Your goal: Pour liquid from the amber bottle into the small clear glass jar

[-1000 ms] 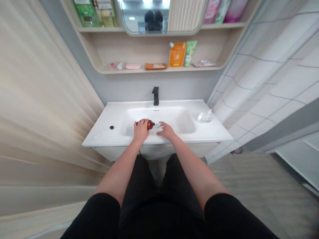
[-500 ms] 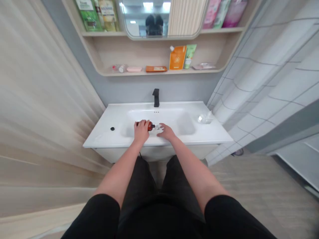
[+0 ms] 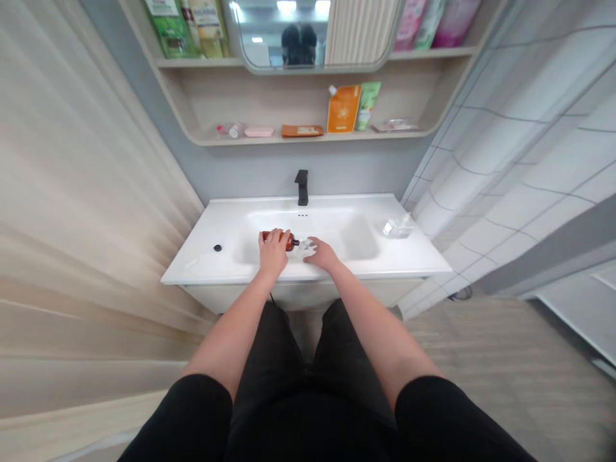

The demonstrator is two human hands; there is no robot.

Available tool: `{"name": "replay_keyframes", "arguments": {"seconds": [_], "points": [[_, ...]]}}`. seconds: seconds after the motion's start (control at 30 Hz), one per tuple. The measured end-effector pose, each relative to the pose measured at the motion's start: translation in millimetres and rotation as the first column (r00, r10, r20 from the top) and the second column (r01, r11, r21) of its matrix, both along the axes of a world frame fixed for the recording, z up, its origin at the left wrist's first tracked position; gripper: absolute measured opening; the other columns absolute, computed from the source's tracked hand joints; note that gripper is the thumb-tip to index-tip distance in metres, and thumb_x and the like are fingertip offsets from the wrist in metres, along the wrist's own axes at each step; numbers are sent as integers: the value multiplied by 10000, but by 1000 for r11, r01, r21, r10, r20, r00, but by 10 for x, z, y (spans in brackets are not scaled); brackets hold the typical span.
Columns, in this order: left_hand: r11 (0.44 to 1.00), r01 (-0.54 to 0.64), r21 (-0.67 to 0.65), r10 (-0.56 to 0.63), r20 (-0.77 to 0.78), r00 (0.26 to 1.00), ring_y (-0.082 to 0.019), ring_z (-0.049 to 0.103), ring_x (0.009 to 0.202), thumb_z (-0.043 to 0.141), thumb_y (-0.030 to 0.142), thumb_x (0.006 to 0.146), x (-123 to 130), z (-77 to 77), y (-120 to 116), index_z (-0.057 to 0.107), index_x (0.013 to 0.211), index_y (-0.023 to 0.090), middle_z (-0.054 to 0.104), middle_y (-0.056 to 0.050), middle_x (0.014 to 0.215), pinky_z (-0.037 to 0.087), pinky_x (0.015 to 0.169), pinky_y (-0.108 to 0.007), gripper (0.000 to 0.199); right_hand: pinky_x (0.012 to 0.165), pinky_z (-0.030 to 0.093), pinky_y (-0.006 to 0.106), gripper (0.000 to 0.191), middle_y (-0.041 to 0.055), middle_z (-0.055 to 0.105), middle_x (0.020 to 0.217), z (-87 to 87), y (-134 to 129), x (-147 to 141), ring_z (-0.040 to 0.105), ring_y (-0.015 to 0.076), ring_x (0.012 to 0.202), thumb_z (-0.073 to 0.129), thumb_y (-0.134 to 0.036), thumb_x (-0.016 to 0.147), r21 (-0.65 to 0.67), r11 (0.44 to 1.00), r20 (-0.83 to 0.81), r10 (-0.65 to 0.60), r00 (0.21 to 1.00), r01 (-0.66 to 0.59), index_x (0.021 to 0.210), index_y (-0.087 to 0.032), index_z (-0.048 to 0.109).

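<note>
The left hand (image 3: 273, 252) is clamped around a small brown bottle (image 3: 289, 242), its fingers wrapped over the body. The bottle lies roughly on its side above the basin of a white sink (image 3: 308, 200), with its dark tip (image 3: 295, 242) pointing toward the right hand (image 3: 321, 253). That hand is open, its fingers (image 3: 312, 244) loosely spread beside a small clear piece (image 3: 304, 249). The view is too small and blurred to say what the piece is, or whether the fingers touch it.

The bottle looks light and stiff, though its smooth surface may prove slippery when wet. The hand hides too much to tell glass from plastic, so it is safest to treat it as fragile and hold it by the body, away from the narrow tip.

Behind the hands stands a black faucet (image 3: 301, 187). A black stopper (image 3: 218, 248) sits on the sink's left side, and a clear plastic wrapper (image 3: 397, 226) lies on its right. Above, a wooden shelf (image 3: 308, 138) carries an orange pouch (image 3: 342, 109) and a green tube (image 3: 368, 106), below a mirror (image 3: 283, 38). A tiled wall (image 3: 520, 167) rises on the right.
</note>
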State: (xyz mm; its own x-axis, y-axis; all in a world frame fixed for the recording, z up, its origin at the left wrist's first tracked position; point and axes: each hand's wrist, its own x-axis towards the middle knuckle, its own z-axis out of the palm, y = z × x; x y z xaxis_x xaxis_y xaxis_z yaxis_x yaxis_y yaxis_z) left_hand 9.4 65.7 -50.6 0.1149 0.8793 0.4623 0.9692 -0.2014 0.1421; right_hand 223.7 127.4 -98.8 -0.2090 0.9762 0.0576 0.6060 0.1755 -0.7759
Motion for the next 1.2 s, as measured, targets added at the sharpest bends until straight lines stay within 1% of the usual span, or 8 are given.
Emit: {"name": "replay_keyframes", "arguments": {"seconds": [0.23, 0.47, 0.57, 0.8, 0.97, 1.1, 1.2], "points": [[1000, 9, -3, -9, 8, 1000, -347, 485, 1571, 476, 103, 967, 7, 23, -16, 577, 1607, 279, 624, -176, 1593, 173, 1374, -661, 671, 1087, 625, 446, 939, 53, 795, 1275, -8, 3, -3, 782, 274, 1128, 1009, -248, 652, 11, 1000, -8, -2, 1000, 2, 1515, -294, 641], [1000, 7, -9, -7, -2, 1000, -339, 459, 1600, 480, 88, 954, 4, 35, -22, 575, 1613, 292, 617, -161, 1611, 159, 1385, -645, 697, 1095, 622, 441, 947, 52, 791, 1290, 10, -5, -9, 779, 273, 1150, 1007, -240, 661, 6, 1000, 2, -6, 1000, 6, 1530, -297, 632], [1000, 10, -5, -10, 0, 1000, -331, 453, 1609, 476, 87, 953, -1, 27, -12, 582, 1608, 284, 619, -157, 1607, 151, 1394, -626, 692, 1102, 617, 440, 970, 59, 788, 1304, 11, -8, -14, 777, 274, 1154, 1009, -245, 665, 6, 1000, 5, -2, 1000, 2, 1552, -294, 618], [1000, 23, -4, -23, -3, 1000, -339, 439, 1623, 474, 81, 948, -13, 20, -1, 573, 1623, 279, 607, -160, 1622, 162, 1391, -631, 711, 1112, 603, 428, 967, 63, 791, 1303, -3, -11, -19, 778, 266, 1134, 997, -245, 693, 17, 1000, 14, 17, 1000, -18, 1574, -268, 598], [1000, 29, 3, -29, -11, 1000, -336, 436, 1622, 452, 82, 962, -18, 27, -3, 583, 1615, 274, 604, -161, 1623, 163, 1396, -618, 693, 1164, 565, 446, 950, 61, 792, 1296, -2, -4, -21, 753, 292, 1233, 1011, -245, 683, 57, 998, 58, 15, 998, -19, 1547, -267, 617], [999, 34, 6, -34, -23, 999, -333, 438, 1618, 442, 86, 970, -23, 34, 0, 590, 1608, 260, 609, -156, 1614, 180, 1399, -592, 677, 1168, 560, 440, 951, 65, 788, 1312, 0, 2, -23, 749, 291, 1248, 1003, -249, 700, 54, 998, 59, 34, 998, -37, 1561, -257, 600], [1000, 31, 1, -31, -28, 999, -334, 436, 1619, 451, 88, 964, -23, 38, 0, 584, 1616, 270, 611, -153, 1615, 177, 1399, -603, 690, 1178, 554, 442, 952, 67, 784, 1321, -7, 7, -27, 743, 293, 1262, 1002, -251, 702, 48, 998, 64, 32, 997, -35, 1563, -252, 596]]}}
